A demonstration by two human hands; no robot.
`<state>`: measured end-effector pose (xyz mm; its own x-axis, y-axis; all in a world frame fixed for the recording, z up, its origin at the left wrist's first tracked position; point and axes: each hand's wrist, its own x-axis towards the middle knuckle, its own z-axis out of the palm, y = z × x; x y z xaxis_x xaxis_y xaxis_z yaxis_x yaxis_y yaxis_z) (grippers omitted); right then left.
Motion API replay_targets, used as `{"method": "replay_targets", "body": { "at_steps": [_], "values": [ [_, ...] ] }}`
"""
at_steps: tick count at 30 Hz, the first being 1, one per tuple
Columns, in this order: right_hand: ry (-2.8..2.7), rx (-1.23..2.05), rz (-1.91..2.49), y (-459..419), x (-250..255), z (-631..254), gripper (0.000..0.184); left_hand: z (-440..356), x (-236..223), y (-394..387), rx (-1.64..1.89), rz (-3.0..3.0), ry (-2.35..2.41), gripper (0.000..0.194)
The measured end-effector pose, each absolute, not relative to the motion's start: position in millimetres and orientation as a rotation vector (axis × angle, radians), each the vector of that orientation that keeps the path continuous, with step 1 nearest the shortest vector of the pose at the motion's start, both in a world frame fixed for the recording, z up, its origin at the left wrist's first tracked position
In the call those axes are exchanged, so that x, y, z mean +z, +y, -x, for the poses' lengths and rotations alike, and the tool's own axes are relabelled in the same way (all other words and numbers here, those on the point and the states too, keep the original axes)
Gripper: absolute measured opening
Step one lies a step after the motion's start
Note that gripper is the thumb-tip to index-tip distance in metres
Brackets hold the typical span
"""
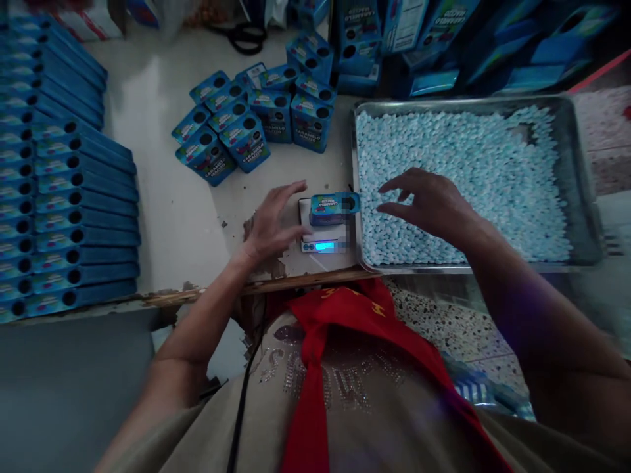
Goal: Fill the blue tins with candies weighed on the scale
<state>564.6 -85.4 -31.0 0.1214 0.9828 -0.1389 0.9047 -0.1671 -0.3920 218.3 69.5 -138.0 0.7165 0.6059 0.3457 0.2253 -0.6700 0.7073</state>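
Observation:
A blue candy box (pixel 328 207) printed "Caramelo Macizo" rests on a small white digital scale (pixel 308 231), whose display glows blue near the table's front edge. To the left of the scale, my left hand (pixel 273 220) is open, thumb and fingers spread toward the box without holding it. Over the left part of a metal tray (pixel 586 197) hovers my right hand (pixel 431 203), fingers apart and nothing visible in them. Pale blue and white candies (pixel 473 151) fill most of that tray.
Several upright blue boxes (pixel 246 141) cluster behind the scale. Long rows of blue boxes (pixel 83 217) lie stacked at the left. Black-handled scissors (pixel 246 38) lie at the back. More blue boxes (pixel 359 33) stand behind the tray. The wooden table edge (pixel 305 279) is chipped.

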Motion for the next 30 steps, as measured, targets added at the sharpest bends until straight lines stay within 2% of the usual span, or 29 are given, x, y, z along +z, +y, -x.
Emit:
{"method": "replay_targets", "body": {
  "at_steps": [1, 3, 5, 7, 10, 15, 18, 25, 30],
  "values": [
    [-1.807, 0.592, 2.158, -84, -34, -561, 0.029, -225, -134, 62, 0.741, -2.231, 0.596, 0.083],
    [-1.618, 0.746, 2.091, -82, -42, -553, 0.027, -242, -125, 49, 0.749, -2.178, 0.581, 0.068],
    [-1.352, 0.992, 1.958, -82, -49, -543, 0.037, -258, -111, 44, 0.794, -2.224, 0.579, 0.04],
    [-1.116, 1.179, 1.816, -82, -54, -533, 0.052, -270, -95, 47, 0.832, -2.394, 0.534, 0.027],
    [-0.854, 1.352, 1.618, -77, -56, -520, 0.057, -283, -79, 60, 0.868, -2.662, 0.44, 0.032],
    [-0.434, 1.431, 1.321, -57, -56, -508, 0.022, -289, -98, 75, 1.033, -2.774, 0.506, 0.04],
    [-0.356, 1.411, 1.264, -50, -59, -506, 0.012, -282, -109, 71, 1.092, -2.795, 0.558, 0.04],
    [-0.418, 1.438, 1.209, -51, -64, -503, 0.005, -275, -107, 70, 1.212, -2.772, 0.384, 0.042],
    [-0.454, 1.424, 1.269, -40, -66, -502, 0.013, -277, -120, 80, 1.196, -2.799, 0.516, 0.045]
  ]
}}
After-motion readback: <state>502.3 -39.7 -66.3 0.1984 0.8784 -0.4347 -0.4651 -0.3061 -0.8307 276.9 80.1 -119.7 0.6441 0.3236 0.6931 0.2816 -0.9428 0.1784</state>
